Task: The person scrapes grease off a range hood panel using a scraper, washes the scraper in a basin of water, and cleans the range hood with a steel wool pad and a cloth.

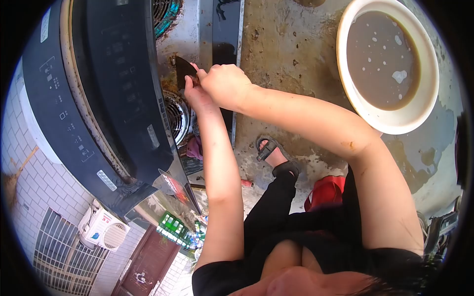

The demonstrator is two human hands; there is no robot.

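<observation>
My right hand [226,85] is closed in a fist, apparently round the handle of a dark flat-bladed scraper [184,68]; the handle itself is hidden. Close against it, my left hand [198,96] grips low on the scraper, its thumb along the blade. The blade points up and left, over the greasy, brown-stained metal inside of a range hood [191,42]. A round fan opening [178,118] lies just below my hands, and a second one [165,17] with a teal ring sits at the top.
A white basin [428,106] of murky, frothy water stands on the wet concrete floor [291,93] at right. The hood's black panel [111,74] fills the left. A purple cloth [194,148], green bottles [173,224] and a red object [327,191] are nearer my body.
</observation>
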